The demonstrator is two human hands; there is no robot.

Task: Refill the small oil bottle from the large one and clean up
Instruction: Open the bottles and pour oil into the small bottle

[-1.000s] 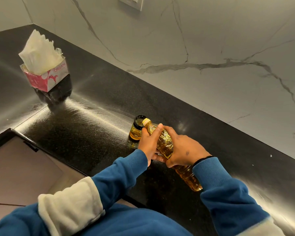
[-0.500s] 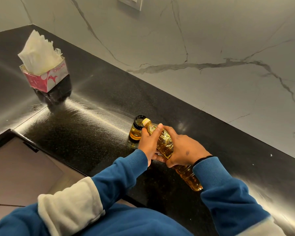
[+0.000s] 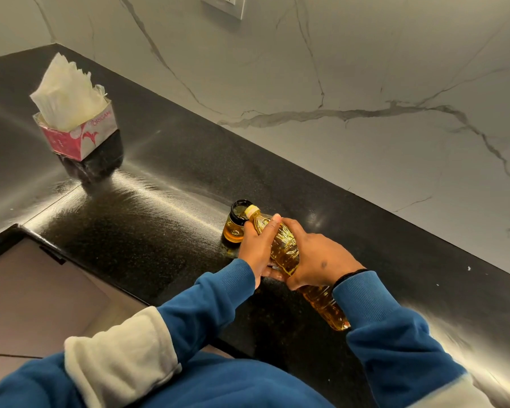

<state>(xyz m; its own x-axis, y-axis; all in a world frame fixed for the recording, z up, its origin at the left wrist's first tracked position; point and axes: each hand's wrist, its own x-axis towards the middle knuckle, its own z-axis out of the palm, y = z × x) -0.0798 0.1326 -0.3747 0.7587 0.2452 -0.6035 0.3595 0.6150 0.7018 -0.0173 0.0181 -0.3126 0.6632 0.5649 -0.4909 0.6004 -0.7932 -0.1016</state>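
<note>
The hands (image 3: pixel 289 251) hide the large bottle's (image 3: pixel 326 304) middle; a wall socket (image 3: pixel 223 4) is cut off.

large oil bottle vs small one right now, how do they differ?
The large oil bottle is tilted, held off the counter by the left hand and right hand; the small oil bottle stands upright on the counter. The large oil bottle is long, clear and ribbed; the small oil bottle is squat with a dark rim. Both hold golden oil.

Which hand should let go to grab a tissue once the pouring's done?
Probably the left hand: the tissue box stands far off on that side of the counter. The right hand has its grip round the middle of the tilted large bottle and could set it upright.
</note>
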